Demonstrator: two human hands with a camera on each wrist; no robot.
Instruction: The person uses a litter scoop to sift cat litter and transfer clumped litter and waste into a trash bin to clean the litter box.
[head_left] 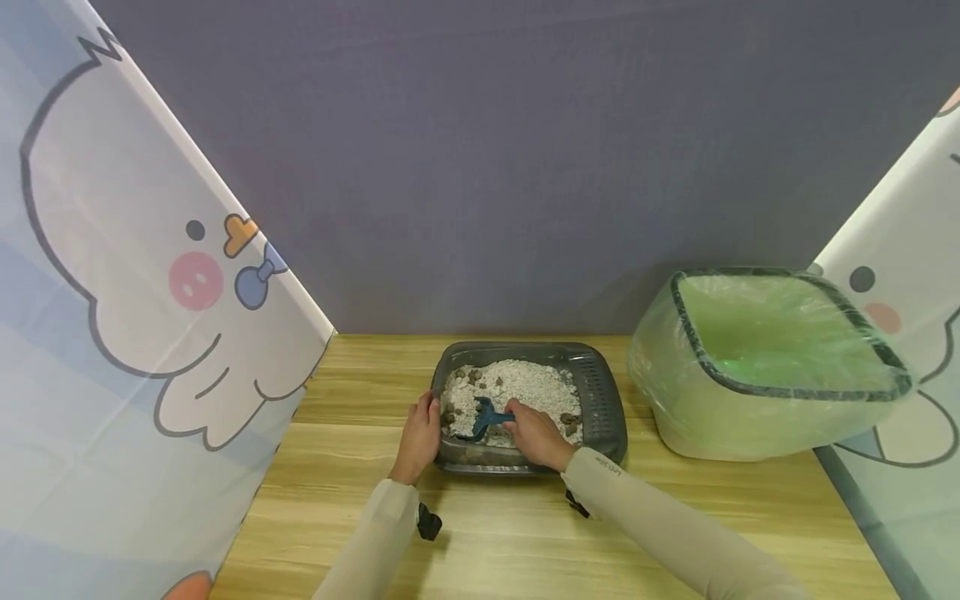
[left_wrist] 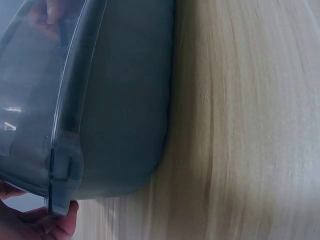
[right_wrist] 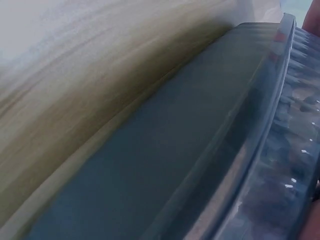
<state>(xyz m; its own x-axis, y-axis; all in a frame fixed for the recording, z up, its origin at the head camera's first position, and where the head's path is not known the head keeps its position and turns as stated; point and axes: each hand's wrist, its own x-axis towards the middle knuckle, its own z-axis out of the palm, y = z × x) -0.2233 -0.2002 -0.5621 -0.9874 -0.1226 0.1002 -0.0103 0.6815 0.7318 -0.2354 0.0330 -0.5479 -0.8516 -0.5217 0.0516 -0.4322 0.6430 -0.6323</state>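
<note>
A dark grey litter box (head_left: 607, 408) holds pale litter (head_left: 525, 379) with several brown clumps (head_left: 474, 377) on it. My left hand (head_left: 420, 437) grips the box's left rim; in the left wrist view its fingers (left_wrist: 62, 227) curl round the corner of the rim. My right hand (head_left: 536, 433) holds the handle of a blue litter scoop (head_left: 487, 418) over the left part of the litter. The scoop's head points left, close to the clumps along that side. Only a sliver of the right hand shows in the right wrist view, beside the box wall (right_wrist: 150, 145).
On the right stands a pale green bin (head_left: 720, 425) lined with a clear plastic bag (head_left: 795, 400), its rim dark. Both stand on a wood-grain table (head_left: 360, 400). A grey backdrop (head_left: 480, 167) rises behind, with cartoon-printed cloth (head_left: 135, 208) at the sides.
</note>
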